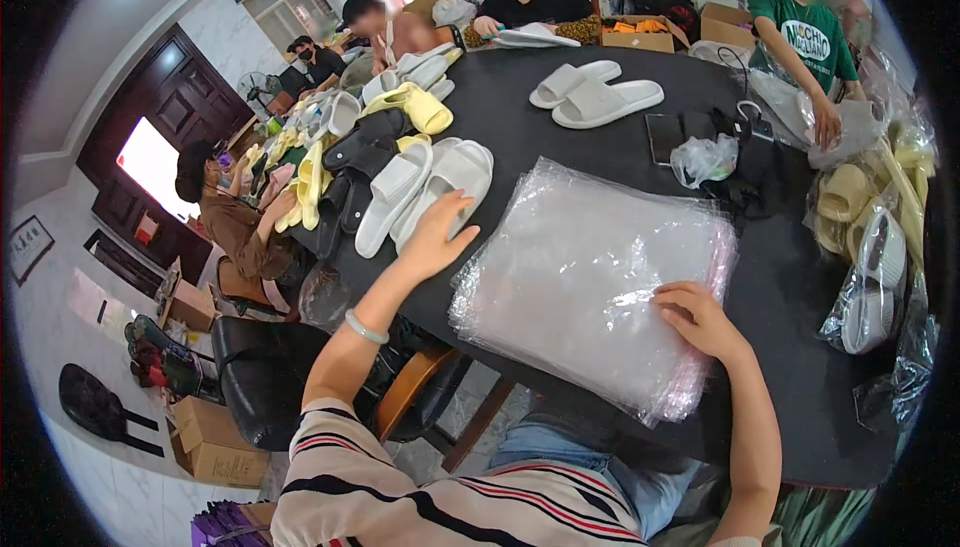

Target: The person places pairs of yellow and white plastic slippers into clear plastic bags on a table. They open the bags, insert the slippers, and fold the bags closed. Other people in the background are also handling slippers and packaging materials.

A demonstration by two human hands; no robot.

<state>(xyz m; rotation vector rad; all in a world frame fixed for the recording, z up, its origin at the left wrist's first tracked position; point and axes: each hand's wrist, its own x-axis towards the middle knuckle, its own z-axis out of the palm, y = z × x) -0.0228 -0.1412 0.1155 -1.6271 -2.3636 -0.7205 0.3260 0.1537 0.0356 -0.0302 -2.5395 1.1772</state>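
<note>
My left hand (438,235) is open, its fingers spread at the near end of a pair of light grey slippers (462,169) on the black table. I cannot tell whether the fingertips press on the slipper or hover just over it. A wide stack of clear plastic bags (590,257) lies flat in front of me. On its right part rests my right hand (700,317), with fingers a little bent and thumb apart, holding nothing that I can see. Another grey pair of slippers (605,102) sits farther back, beyond the bags.
Black slippers (365,142) and yellow slippers (415,107) crowd the table's left side. Bagged slippers (875,277) are heaped at the right edge, near a person in green (800,37). A small plastic bag (703,160) and dark devices lie between. More people sit around the table.
</note>
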